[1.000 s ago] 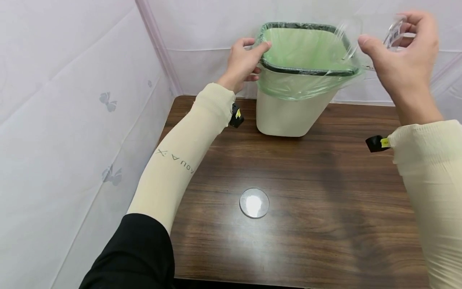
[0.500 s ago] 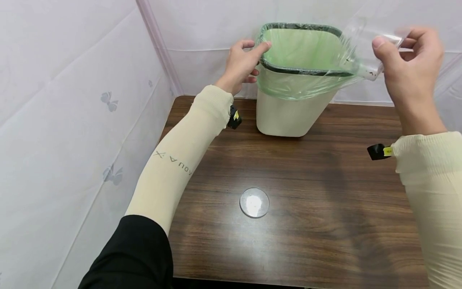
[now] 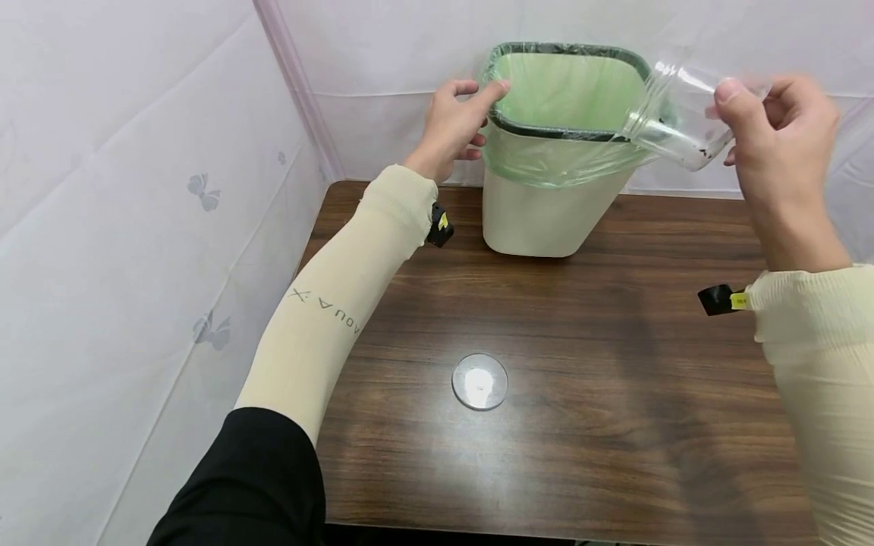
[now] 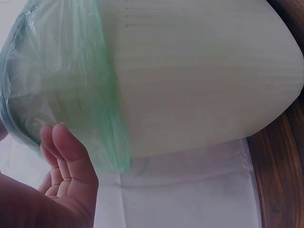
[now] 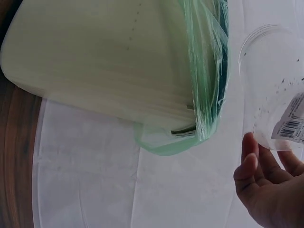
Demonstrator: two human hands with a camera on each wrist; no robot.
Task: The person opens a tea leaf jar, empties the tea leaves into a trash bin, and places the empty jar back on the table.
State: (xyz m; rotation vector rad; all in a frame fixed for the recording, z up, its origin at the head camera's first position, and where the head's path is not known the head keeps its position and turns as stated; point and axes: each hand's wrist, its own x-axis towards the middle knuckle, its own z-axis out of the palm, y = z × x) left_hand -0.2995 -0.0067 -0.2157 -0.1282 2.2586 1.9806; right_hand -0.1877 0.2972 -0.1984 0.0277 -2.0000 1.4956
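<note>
On the table [image 3: 580, 341]: one bin [image 3: 546, 212], left fingers [image 3: 478, 95] gripping; right fingers [image 3: 734, 95] pinching one cup [image 3: 672, 125].

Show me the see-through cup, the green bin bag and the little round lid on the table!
clear plastic cup [image 3: 672, 133], head view, its side wall.
green bin bag [image 3: 546, 155], head view, its overhang.
round clear lid [image 3: 480, 381], head view, its middle.
</note>
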